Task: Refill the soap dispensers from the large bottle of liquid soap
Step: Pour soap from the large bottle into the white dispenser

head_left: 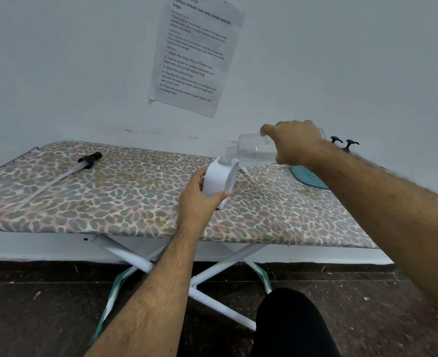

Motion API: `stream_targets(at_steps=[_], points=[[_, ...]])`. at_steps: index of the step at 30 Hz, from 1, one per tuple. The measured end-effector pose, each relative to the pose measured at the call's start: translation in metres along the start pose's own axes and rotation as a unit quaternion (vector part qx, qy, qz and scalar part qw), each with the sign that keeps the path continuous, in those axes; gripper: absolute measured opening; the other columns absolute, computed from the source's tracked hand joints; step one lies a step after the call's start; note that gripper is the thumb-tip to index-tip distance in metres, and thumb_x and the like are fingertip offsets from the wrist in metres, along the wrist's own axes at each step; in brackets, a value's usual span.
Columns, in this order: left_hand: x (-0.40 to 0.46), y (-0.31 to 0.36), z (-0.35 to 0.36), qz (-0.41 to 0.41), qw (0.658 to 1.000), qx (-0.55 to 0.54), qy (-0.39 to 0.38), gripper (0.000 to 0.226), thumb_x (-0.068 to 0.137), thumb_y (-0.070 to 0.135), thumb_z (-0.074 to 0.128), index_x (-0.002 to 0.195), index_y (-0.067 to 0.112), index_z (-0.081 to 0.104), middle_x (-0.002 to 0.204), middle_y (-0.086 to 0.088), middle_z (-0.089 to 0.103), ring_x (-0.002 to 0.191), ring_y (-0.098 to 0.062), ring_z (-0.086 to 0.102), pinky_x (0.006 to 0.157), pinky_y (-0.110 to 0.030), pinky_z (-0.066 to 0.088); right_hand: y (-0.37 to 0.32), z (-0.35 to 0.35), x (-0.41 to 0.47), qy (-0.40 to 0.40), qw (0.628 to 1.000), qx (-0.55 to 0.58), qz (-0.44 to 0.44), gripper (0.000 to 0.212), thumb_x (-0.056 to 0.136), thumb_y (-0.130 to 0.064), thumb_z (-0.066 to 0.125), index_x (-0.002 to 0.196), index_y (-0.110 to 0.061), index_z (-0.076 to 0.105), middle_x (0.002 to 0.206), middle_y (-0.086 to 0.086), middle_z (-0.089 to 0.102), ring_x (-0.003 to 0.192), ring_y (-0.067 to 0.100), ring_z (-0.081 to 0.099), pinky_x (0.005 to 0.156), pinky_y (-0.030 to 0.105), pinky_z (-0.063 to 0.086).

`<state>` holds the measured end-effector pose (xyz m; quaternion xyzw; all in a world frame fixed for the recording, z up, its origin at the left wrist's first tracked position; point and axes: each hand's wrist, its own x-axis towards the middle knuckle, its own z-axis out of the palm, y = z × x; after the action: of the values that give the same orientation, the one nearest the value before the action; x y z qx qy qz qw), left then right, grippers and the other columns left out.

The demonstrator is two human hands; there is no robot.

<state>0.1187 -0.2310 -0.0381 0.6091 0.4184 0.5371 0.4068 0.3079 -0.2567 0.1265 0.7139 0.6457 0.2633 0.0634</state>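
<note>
Step in hand looks like the pour itself: filling one dispenser from the big bottle.

Left hand (199, 199) grips the white dispenser (219, 182) low on its body, thumb across the near face, fingers curled round the far/left side. Dispenser stands on the leopard-print ironing board (109, 191), pump off, open clear neck pointing up, just above the left fingers. Long axis roughly vertical, maybe tipped a little toward the right hand.

Right hand (293, 143) grips the large clear bottle (255, 149), fingers curled over the top, thumb on the near side. Bottle lies tipped nearly horizontal; long axis runs right-to-left, threaded mouth pointing left and slightly down. Mouth sits just left of the right fingertips, right at the dispenser neck, touching or just off it; can't tell which. Clear liquid pools along the lower side of the bottle. Whether a stream is actually running, can't tell: liquid is clear and the spot is small.

Next move, as I judge it: keep mouth lined up over the narrow neck, tilt slowly so flow stays thin, left hand steadying the dispenser. Watch the level, then bring the bottle back upright before it overflows. Risk: wide mouth vs. small neck, so soap spills on the cover.

Elsewhere: black pump head w/ long dip tube (58, 176) lies on the board well left of the left hand. Two more black pump tops (344, 144) stand behind the right wrist, w/ a teal mesh item (309, 177) under the forearm. Printed sheet (194, 55) taped to wall.
</note>
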Motion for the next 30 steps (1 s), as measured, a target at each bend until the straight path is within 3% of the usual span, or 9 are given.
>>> stream_targets(at_steps=[13, 17, 20, 26, 30], points=[[-0.0002, 0.0001, -0.0011, -0.01, 1.0, 0.0, 0.001, 0.07, 0.075, 0.026, 0.085, 0.136, 0.025, 0.05, 0.107, 0.015, 0.054, 0.083, 0.01, 0.052, 0.053, -0.011, 0.049, -0.0004, -0.0001, 0.0008, 0.003, 1.0, -0.001, -0.003, 0.064, 0.085, -0.012, 0.067, 0.141, -0.03, 0.041, 0.115, 0.003, 0.063, 0.096, 0.026, 0.06, 0.081, 0.039, 0.039], [0.0005, -0.0004, -0.0015, -0.011, 1.0, 0.001, -0.001, 0.072, 0.074, 0.027, 0.085, 0.137, 0.027, 0.049, 0.112, 0.012, 0.056, 0.087, 0.002, 0.057, 0.053, -0.01, 0.049, -0.0003, 0.0007, 0.0013, 0.005, 1.0, -0.002, -0.003, 0.065, 0.084, -0.012, 0.066, 0.141, -0.03, 0.041, 0.114, 0.003, 0.063, 0.096, 0.025, 0.061, 0.08, 0.038, 0.038], [0.0003, -0.0006, -0.0018, -0.012, 1.0, 0.003, 0.003, 0.072, 0.074, 0.029, 0.085, 0.136, 0.029, 0.049, 0.113, 0.012, 0.057, 0.091, -0.003, 0.059, 0.057, -0.018, 0.055, -0.0009, 0.0007, 0.0015, 0.005, 1.0, -0.003, -0.002, 0.066, 0.084, -0.011, 0.066, 0.142, -0.03, 0.041, 0.114, 0.003, 0.063, 0.096, 0.025, 0.06, 0.082, 0.039, 0.04], [-0.0009, -0.0011, -0.0014, -0.014, 1.0, 0.011, 0.004, 0.073, 0.074, 0.029, 0.085, 0.137, 0.028, 0.048, 0.114, 0.011, 0.059, 0.087, 0.006, 0.056, 0.066, -0.028, 0.06, -0.0007, 0.0007, 0.002, 0.005, 1.0, -0.007, -0.004, 0.065, 0.084, -0.011, 0.066, 0.142, -0.03, 0.041, 0.114, 0.003, 0.063, 0.095, 0.026, 0.061, 0.082, 0.039, 0.04], [0.0002, -0.0006, -0.0019, -0.016, 1.0, 0.01, 0.005, 0.084, 0.073, 0.027, 0.086, 0.143, 0.029, 0.04, 0.124, 0.004, 0.06, 0.092, -0.007, 0.06, 0.061, -0.025, 0.059, 0.0002, -0.0001, 0.0021, 0.005, 1.0, -0.01, -0.003, 0.065, 0.085, -0.011, 0.065, 0.142, -0.03, 0.041, 0.116, 0.004, 0.063, 0.097, 0.026, 0.061, 0.085, 0.041, 0.042]])
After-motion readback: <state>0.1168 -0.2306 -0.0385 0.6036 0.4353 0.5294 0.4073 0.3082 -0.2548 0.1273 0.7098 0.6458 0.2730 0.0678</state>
